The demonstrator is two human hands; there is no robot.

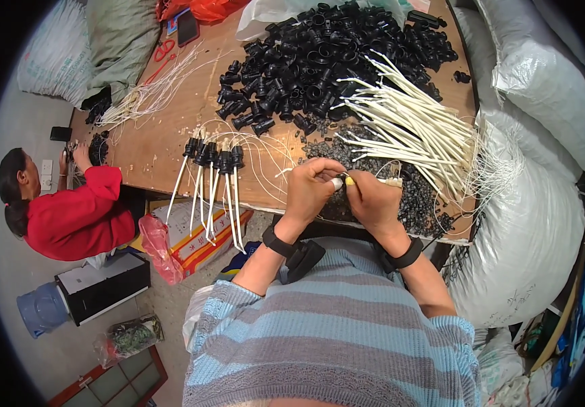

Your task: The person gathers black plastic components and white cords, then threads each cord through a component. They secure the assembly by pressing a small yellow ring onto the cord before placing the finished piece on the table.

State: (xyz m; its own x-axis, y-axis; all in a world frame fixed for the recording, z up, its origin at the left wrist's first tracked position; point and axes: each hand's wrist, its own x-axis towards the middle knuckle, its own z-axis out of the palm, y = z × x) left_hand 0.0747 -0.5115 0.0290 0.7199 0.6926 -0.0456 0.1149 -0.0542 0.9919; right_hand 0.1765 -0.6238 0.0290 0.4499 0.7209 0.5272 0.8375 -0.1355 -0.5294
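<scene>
At the near edge of the table my left hand (311, 193) and my right hand (375, 201) meet, fingertips pinched together. Between them is a tiny dark piece, too small to make out. A thin white cord loops over my right hand, and a white tube end (393, 182) shows beside its knuckles. My left thumb has a white covering, my right thumb a yellow one. Small dark grey parts (418, 193) lie spread around and beyond my hands. To the left, several black fittings (223, 161) on white tubes hang over the table edge.
A heap of black plastic fittings (319, 57) covers the table's far middle. White tubes (414, 129) with cords lie at right. Loose white cords (147, 95), red scissors (164, 50) and a phone (187, 28) lie far left. White sacks (523, 237) crowd the right. A person in red (79, 214) works at left.
</scene>
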